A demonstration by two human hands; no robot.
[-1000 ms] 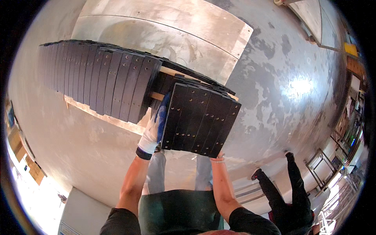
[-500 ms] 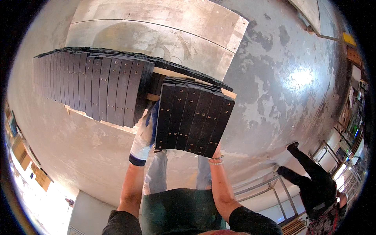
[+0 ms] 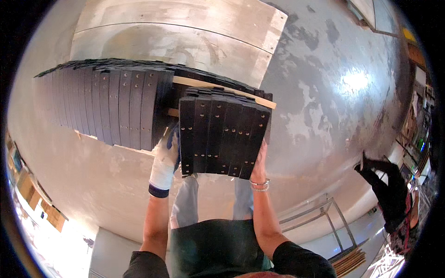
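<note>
Both hands carry a stack of black slats (image 3: 221, 134) just above the end of a long row of black slats (image 3: 106, 106) resting on wooden battens (image 3: 222, 87) on the concrete floor (image 3: 324, 92). The gloved left hand (image 3: 164, 160) has its grip clenched on the stack's left edge, the bare right hand (image 3: 258, 162) on its right edge. Plywood sheets (image 3: 185, 28) lie beyond the row, and another person (image 3: 389, 194) stands well apart to the right.
</note>
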